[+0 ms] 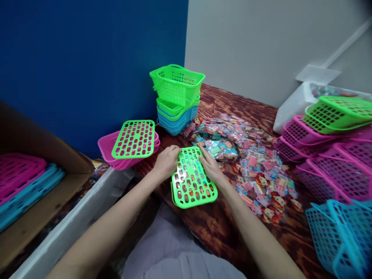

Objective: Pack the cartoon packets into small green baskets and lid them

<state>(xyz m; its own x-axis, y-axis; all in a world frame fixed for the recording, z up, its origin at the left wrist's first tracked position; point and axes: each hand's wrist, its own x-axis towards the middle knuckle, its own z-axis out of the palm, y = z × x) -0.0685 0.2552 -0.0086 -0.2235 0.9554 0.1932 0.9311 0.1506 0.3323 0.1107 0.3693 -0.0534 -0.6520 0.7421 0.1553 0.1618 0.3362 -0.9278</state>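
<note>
A green perforated lid (192,182) lies on a green basket in front of me on the wooden table (221,224), with toy packets showing through its holes. My left hand (167,161) curls over the lid's far left corner. My right hand (211,167) presses on its right edge with fingers bent along the rim. Just beyond lies a heap of small toy packets (250,166) with cartoon faces.
A loose green lid (134,138) rests on stacked pink lids (114,153) at the left. Green and blue baskets (176,99) stand stacked at the back. Pink, green and blue baskets (328,155) crowd the right. A cardboard box (37,193) of lids sits at far left.
</note>
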